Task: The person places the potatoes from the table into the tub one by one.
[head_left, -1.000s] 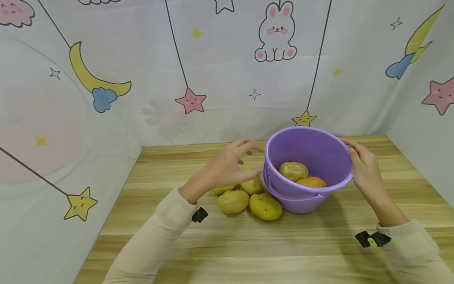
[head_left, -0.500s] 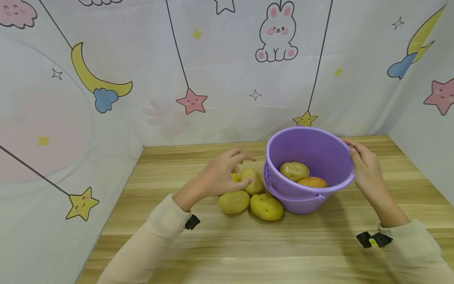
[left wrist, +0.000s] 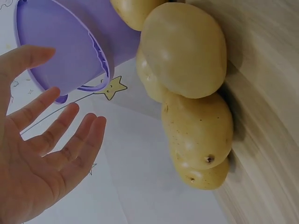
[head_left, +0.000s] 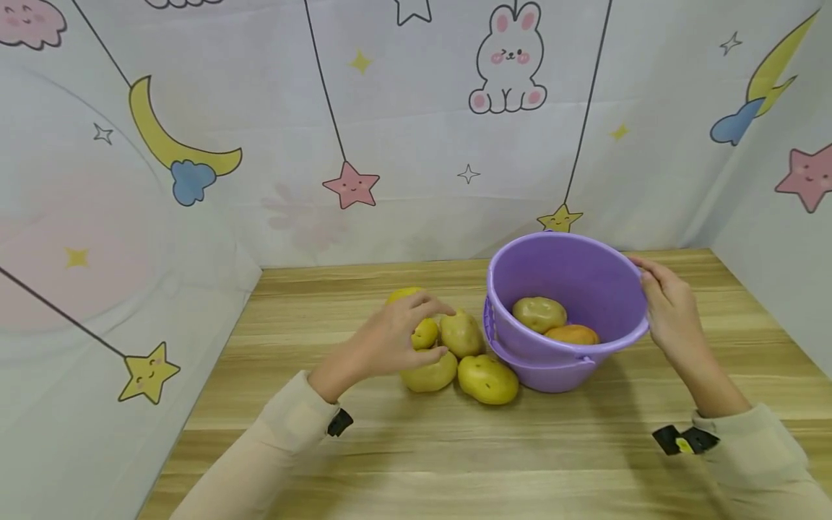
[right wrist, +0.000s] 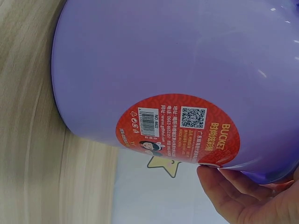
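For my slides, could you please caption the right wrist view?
A right hand holds a purple bucket bearing a red label with a QR code and barcode.

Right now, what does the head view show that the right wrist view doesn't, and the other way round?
Only the head view: the left hand, the cluster of potatoes outside the purple bucket, the potato and orange item inside it, and the printed rabbit.

Only the right wrist view: the red label on the bucket's side, with its QR code and barcode.

Both: the bucket, the right hand gripping it, the wood-grain table and part of the printed backdrop.
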`<state>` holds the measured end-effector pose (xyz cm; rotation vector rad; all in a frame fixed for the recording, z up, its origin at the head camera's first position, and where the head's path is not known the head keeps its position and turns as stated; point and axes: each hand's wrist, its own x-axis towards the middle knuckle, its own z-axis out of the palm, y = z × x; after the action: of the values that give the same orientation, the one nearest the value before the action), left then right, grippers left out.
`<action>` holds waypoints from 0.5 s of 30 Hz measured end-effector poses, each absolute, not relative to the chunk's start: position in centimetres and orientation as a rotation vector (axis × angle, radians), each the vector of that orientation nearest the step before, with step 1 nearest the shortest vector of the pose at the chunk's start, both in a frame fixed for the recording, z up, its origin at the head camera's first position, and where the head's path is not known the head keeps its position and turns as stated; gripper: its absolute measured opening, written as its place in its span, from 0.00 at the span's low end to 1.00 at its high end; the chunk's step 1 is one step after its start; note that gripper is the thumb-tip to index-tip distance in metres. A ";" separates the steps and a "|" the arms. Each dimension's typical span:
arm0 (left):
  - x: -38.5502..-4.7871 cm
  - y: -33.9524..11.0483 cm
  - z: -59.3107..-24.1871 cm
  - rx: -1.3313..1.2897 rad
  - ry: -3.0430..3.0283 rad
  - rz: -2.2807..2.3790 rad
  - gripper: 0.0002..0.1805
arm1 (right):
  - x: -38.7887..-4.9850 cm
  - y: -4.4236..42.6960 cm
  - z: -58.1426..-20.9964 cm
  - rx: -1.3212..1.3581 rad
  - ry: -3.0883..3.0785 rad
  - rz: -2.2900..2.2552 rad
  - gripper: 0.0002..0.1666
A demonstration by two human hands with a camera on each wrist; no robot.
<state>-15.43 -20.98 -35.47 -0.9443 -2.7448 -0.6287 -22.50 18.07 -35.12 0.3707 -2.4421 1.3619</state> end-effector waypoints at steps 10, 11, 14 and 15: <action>-14.6 -21.0 -37.3 -0.962 -2.817 -0.583 0.26 | -22.5 18.3 -35.1 0.377 -2.456 1.357 0.26; -14.5 -21.0 -37.5 -0.966 -2.821 -0.573 0.26 | -22.5 18.3 -35.1 0.378 -2.458 1.357 0.26; -14.4 -20.9 -37.9 -0.972 -2.836 -0.540 0.27 | -22.6 18.3 -35.1 0.380 -2.458 1.356 0.26; -14.4 -20.8 -38.0 -0.973 -2.839 -0.532 0.27 | -22.6 18.2 -35.1 0.381 -2.457 1.357 0.26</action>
<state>-14.36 -20.83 -38.00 -0.9735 -2.8394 -0.5321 -22.60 18.24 -35.09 0.3811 -2.4568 1.3572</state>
